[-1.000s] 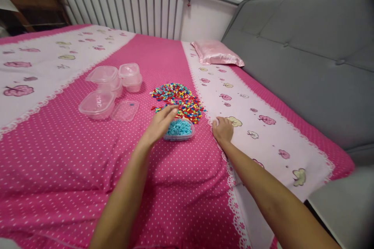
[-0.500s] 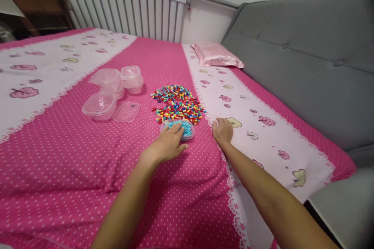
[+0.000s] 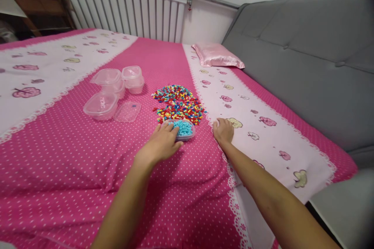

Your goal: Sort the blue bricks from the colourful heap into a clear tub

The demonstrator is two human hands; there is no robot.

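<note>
A small clear plastic container (image 3: 189, 137) filled with light blue beads (image 3: 183, 127) sits on the pink dotted bedspread. My left hand (image 3: 163, 140) is at its left side, fingers spread, with fingertips over the rim by the beads. Just behind the container lies a loose heap of mixed beads (image 3: 184, 105) in red, yellow, blue and other colours. My right hand (image 3: 223, 130) rests on the white printed strip to the right of the heap, fingers curled in, with nothing visible in them.
Several clear containers (image 3: 101, 105) stand on the bed to the left, some stacked. Beside them lies a flat clear lid (image 3: 127, 111). Farther back are a pink pillow (image 3: 217, 55), a grey padded headboard (image 3: 304, 46) and a white radiator (image 3: 122, 6).
My left hand has slid left off the light blue beads, uncovering more of them. The right hand keeps its place on the bed.
</note>
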